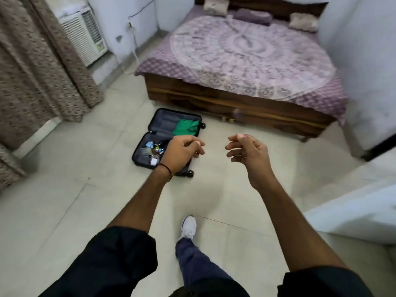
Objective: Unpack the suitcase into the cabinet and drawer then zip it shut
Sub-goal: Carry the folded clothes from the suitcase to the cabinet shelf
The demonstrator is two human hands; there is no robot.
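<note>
Hanging relaxed, empty: left hand, right hand above tiled floor near opened suitcase.

Both hands outstretched, fingers loosely curled, empty

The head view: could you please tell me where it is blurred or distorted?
In the head view, wide-angle distortion bends the bed edges; slight motion blur softens the left hand and right hand; small items in the suitcase are too soft to identify; lighting is even.
</note>
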